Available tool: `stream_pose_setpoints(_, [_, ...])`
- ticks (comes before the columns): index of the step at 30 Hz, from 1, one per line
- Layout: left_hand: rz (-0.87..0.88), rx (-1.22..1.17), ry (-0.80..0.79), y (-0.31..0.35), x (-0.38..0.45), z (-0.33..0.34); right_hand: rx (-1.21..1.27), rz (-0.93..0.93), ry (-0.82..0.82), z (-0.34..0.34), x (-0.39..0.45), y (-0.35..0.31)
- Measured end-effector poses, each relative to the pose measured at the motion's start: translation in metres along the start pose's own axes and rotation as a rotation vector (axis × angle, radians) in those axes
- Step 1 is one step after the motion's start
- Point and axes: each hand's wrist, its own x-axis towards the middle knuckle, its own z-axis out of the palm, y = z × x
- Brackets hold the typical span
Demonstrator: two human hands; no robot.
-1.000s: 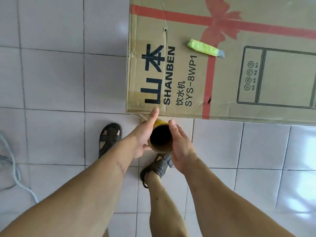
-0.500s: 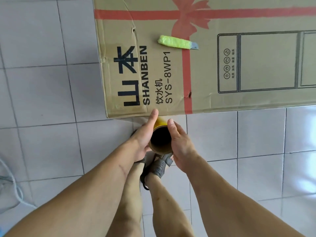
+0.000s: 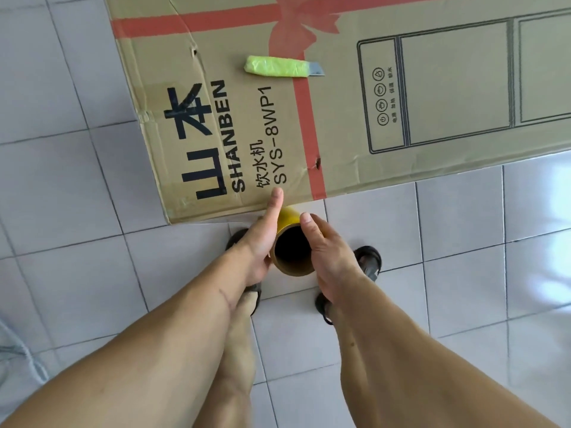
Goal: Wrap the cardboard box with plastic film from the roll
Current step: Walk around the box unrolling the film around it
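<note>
A large cardboard box point(image 3: 340, 125) with a printed red ribbon and black lettering lies on the tiled floor. I hold the film roll point(image 3: 289, 217) upright at the box's near edge and look down into its brown cardboard core. My left hand point(image 3: 261, 242) grips the roll's left side, its thumb straight and touching the box edge. My right hand point(image 3: 329, 251) grips the right side. The fingers of both hands are hidden behind the roll.
A utility knife point(image 3: 278, 67) with a bright green handle lies on top of the box near the ribbon print. My sandalled feet point(image 3: 369, 261) stand on the white floor tiles just under the roll. A pale cable point(image 3: 18, 347) lies at the far left.
The view has swung, so the box now sits further left and tilted in frame. My right foot has stepped out to the right. Both hands keep the same hold on the roll.
</note>
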Motion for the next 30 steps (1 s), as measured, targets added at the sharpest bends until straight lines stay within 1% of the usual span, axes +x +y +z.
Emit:
stream_pose_setpoints(1, [-0.020,-0.022,-0.030,-0.003,0.000,0.002,-0.024,0.005,0.008,-0.006,0.000,-0.002])
stream_pose_setpoints(3, [-0.025,-0.012,-0.029,-0.009,0.003,0.008,-0.047,0.027,0.001,-0.017,0.004,-0.004])
stream_pose_setpoints(4, [-0.006,0.007,0.009,-0.012,0.008,0.009,-0.046,0.040,-0.018,-0.021,0.005,-0.004])
stream_pose_setpoints(7, [0.062,0.099,0.202,-0.004,0.014,0.022,0.006,0.035,-0.103,-0.026,0.007,-0.003])
stream_pose_setpoints(8, [0.071,0.064,0.224,0.001,0.011,0.027,0.033,0.030,-0.114,-0.028,0.009,-0.002])
stream_pose_setpoints(10, [0.034,-0.039,0.167,0.005,0.007,0.040,0.044,0.005,-0.109,-0.037,0.015,-0.004])
stream_pose_setpoints(13, [-0.007,-0.093,0.049,-0.003,0.005,0.058,-0.057,-0.029,-0.088,-0.058,0.020,-0.016])
stream_pose_setpoints(15, [0.019,-0.083,0.082,-0.006,0.006,0.071,-0.108,-0.016,-0.090,-0.073,0.026,-0.021])
stream_pose_setpoints(17, [0.086,-0.058,0.205,-0.005,0.011,0.086,-0.113,-0.001,-0.111,-0.086,0.029,-0.028])
stream_pose_setpoints(19, [0.118,-0.070,0.263,0.001,0.014,0.096,-0.068,0.001,-0.127,-0.092,0.031,-0.032])
stream_pose_setpoints(21, [0.110,-0.125,0.208,0.007,0.014,0.104,-0.075,-0.023,-0.132,-0.097,0.033,-0.035])
stream_pose_setpoints(24, [0.048,-0.203,0.154,0.005,0.017,0.118,-0.180,-0.073,-0.122,-0.110,0.036,-0.044])
stream_pose_setpoints(26, [0.025,-0.195,0.127,0.000,0.020,0.128,-0.238,-0.095,-0.123,-0.121,0.039,-0.053])
stream_pose_setpoints(28, [0.018,-0.125,0.166,0.000,0.018,0.140,-0.269,-0.068,-0.133,-0.131,0.042,-0.057])
stream_pose_setpoints(30, [0.078,-0.093,0.277,0.001,0.020,0.143,-0.235,-0.017,-0.153,-0.136,0.039,-0.056])
